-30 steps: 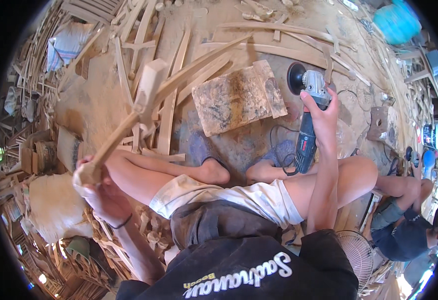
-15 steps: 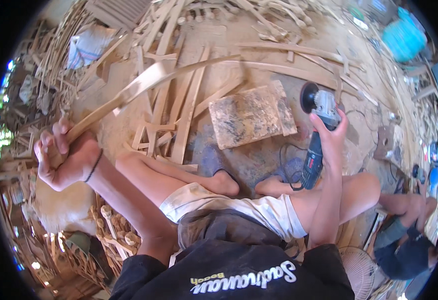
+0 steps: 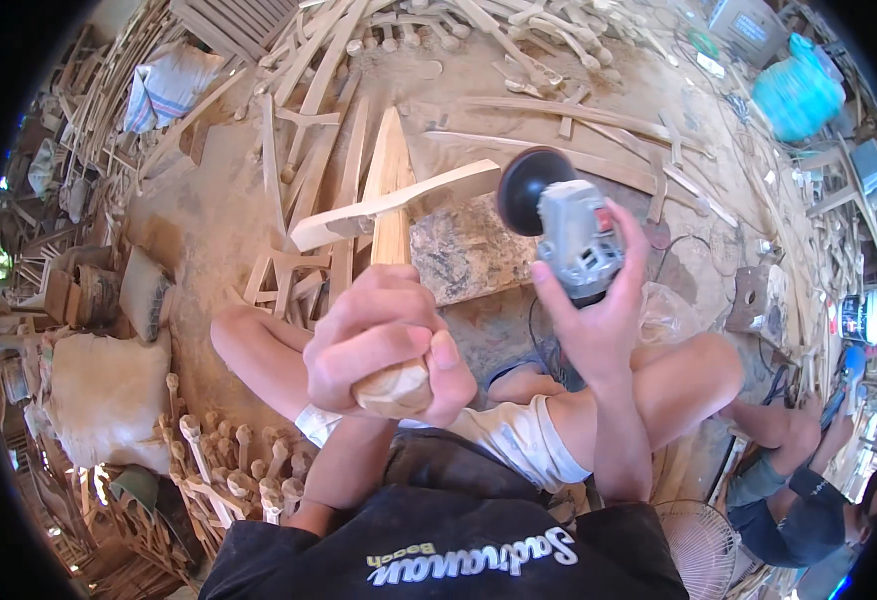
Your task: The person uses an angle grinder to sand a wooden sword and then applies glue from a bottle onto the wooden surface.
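My left hand [image 3: 383,340] is closed around the grip of a carved wooden sword [image 3: 391,165]. Its blade points away from me, its crossguard lies slantwise beyond my fist, and the rounded pommel shows below my fingers. My right hand [image 3: 603,325] grips an angle grinder [image 3: 576,235] by the body behind its grey metal head. A dark round disc [image 3: 533,190] on the grinder faces the sword, apart from the crossguard's right end. Most of the grinder's handle is hidden behind my hand and wrist. Beneath both, a stained wooden block [image 3: 468,265] sits on the floor, partly covered.
Several wooden sword pieces [image 3: 578,150] lie beyond the block. Shaped knobbed sticks [image 3: 248,460] stand bundled at my left. A caged fan [image 3: 698,550] is at lower right, near another person [image 3: 793,500]. A turquoise bag [image 3: 798,90] lies at far right.
My left hand has swung inward from the far left with the sword, turning its blade away from me. The grinder has risen and moved left, its disc closer to the sword.
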`<state>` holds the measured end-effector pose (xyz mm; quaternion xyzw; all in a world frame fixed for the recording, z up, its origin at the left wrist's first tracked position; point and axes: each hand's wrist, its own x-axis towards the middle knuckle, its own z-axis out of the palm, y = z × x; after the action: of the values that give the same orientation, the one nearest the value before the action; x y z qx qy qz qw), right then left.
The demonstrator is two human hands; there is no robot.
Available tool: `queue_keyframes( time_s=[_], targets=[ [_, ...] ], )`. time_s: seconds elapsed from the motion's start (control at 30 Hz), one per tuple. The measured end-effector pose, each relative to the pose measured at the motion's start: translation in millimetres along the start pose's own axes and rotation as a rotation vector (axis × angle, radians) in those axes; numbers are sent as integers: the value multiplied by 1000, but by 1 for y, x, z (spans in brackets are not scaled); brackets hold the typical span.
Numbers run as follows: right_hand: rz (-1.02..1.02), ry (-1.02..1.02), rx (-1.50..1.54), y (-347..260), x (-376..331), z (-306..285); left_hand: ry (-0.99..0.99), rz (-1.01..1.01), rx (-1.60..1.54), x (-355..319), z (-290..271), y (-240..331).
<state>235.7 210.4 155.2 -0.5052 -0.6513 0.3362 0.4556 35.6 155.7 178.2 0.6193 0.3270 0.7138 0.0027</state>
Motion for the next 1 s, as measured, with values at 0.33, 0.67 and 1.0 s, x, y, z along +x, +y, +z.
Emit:
queue_keyframes(
  time_s=[0.33, 0.67, 1.0],
  targets=[
    [-140, -65, -49, -5, -5, 11, 9, 6, 36, -8, 16, 13],
    [-287, 50, -40, -12, 3, 14, 119, 15, 37, -1, -1, 10],
    [-123, 213, 51, 7, 8, 1, 529, -138, -144, 31, -129, 5]
  ],
)
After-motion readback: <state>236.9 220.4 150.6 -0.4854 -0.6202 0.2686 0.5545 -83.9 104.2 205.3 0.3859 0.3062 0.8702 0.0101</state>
